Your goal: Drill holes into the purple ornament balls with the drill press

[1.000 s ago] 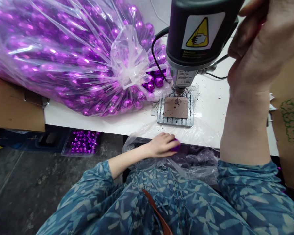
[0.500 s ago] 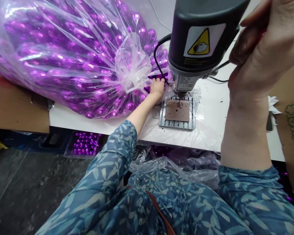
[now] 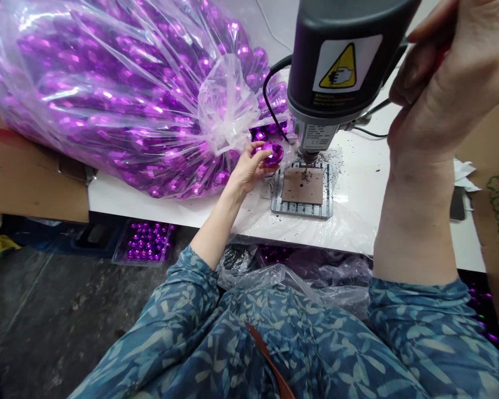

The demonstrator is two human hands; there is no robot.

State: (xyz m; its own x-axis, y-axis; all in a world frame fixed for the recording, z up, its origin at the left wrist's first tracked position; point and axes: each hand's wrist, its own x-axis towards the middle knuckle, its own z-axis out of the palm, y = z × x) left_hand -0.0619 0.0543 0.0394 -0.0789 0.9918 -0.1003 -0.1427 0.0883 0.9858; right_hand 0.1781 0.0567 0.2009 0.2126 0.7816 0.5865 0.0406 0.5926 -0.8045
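Observation:
In my left hand [image 3: 251, 166] is a shiny purple faceted ball [image 3: 274, 154], held between thumb and fingers left of the drill press [image 3: 336, 72]. My right hand [image 3: 453, 72] is closed around a handle at the press's right side; a bit of red shows between the fingers, and most of the handle is hidden. Under the drill chuck [image 3: 310, 155] lies a brown square board [image 3: 303, 188] with a dark hole, on the slotted metal base [image 3: 280, 206]. More purple balls sit behind my left hand, partly covered.
A big clear bag [image 3: 128, 111] full of purple balls fills the left of the white table [image 3: 353, 205]. Dark shavings lie around the base. Cardboard boxes [image 3: 29, 172] flank the table. Below are a clear tub [image 3: 143, 242] of purple balls and crumpled plastic [image 3: 336, 288].
My left hand has drawn back toward me from among the purple balls and now holds one of them. My right hand stays at the handle.

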